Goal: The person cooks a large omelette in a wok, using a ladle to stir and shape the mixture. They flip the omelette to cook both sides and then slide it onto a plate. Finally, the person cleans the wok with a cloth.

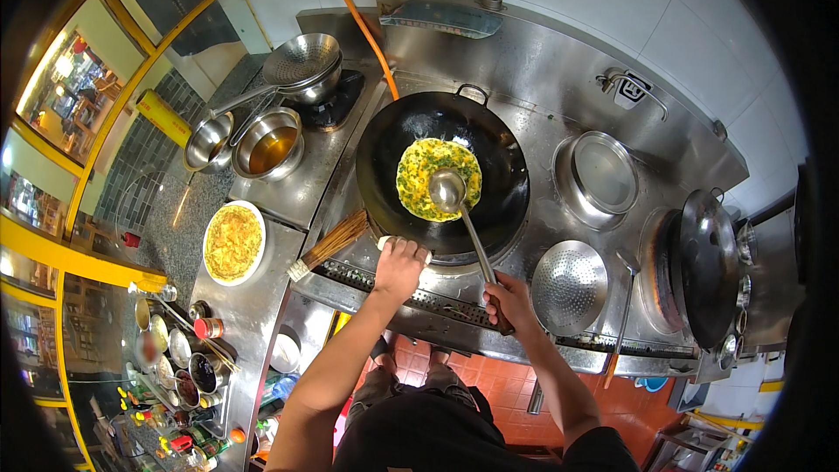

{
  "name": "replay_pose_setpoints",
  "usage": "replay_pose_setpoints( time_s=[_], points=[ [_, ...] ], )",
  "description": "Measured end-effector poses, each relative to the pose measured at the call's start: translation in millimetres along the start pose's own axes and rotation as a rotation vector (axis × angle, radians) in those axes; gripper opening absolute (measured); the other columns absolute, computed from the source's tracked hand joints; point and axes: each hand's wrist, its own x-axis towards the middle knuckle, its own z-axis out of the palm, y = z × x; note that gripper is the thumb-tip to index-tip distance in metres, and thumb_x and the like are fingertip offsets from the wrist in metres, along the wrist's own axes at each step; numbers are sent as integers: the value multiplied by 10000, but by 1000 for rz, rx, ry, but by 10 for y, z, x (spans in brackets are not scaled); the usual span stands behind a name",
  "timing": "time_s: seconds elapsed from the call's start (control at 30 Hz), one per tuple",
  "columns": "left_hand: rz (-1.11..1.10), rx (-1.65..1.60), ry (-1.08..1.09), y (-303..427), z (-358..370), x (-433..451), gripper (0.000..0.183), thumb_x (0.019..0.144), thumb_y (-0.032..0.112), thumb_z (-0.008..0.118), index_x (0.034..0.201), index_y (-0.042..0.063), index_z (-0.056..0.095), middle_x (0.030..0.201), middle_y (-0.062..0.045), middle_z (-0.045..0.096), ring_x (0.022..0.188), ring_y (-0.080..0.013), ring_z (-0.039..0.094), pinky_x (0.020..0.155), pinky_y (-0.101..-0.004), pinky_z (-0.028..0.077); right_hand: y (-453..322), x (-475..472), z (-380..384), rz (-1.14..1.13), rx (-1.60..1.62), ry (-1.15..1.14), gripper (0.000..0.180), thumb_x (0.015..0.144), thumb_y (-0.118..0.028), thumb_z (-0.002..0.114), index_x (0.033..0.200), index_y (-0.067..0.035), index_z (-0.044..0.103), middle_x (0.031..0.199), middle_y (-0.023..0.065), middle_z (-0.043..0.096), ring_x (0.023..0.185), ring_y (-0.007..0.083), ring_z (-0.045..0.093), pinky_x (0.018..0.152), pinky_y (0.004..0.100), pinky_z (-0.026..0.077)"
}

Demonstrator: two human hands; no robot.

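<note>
A black wok (383,144) sits on the burner in front of me. In its bowl lies a round yellow omelette (419,164) flecked with green. My left hand (400,269) grips a whitish cloth (423,255) at the wok's near rim. My right hand (511,301) is closed around the wooden handle of a long steel ladle (448,190). The ladle's bowl is over the right part of the omelette; whether it presses on it I cannot tell. A bamboo wok brush (334,242) lies just left of my left hand.
On the left counter stands a white plate (207,269) with a yellow egg pancake. Behind it are a steel bowl of brown liquid (295,160) and strainers (301,59). To the right are a perforated skimmer (569,288), a water basin (632,177) and a second wok (708,269).
</note>
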Motion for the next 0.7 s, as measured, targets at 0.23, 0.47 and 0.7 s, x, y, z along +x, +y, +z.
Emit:
replay_pose_setpoints(
  time_s=[0.23, 0.47, 0.7],
  points=[
    [-33, -32, -45, 31, -48, -1, 289, 854, 124, 535, 1107, 103, 674, 1048, -62, 622, 1124, -245, 537, 1066, -430, 312, 28, 2, 95, 56, 132, -69, 199, 943, -89, 592, 1134, -37, 580, 724, 38, 559, 482, 109, 521, 371, 273, 428],
    [-38, -55, -19, 37, -38, -5, 286, 855, 134, 553, 1110, 96, 677, 1029, -68, 626, 1122, -258, 539, 1061, -427, 322, 15, 113, 319, -21, 19, -18, 200, 926, -85, 582, 1121, -39, 587, 714, 36, 553, 487, 106, 524, 373, 270, 432],
    [-56, -88, -10, 33, -30, -10, 273, 879, 171, 557, 1107, 89, 681, 1029, -71, 628, 1140, -278, 534, 1059, -428, 326, -97, 188, 475, -34, 5, -23, 118, 924, -76, 564, 1037, -39, 569, 709, 26, 546, 487, 99, 520, 380, 264, 437]
  ],
)
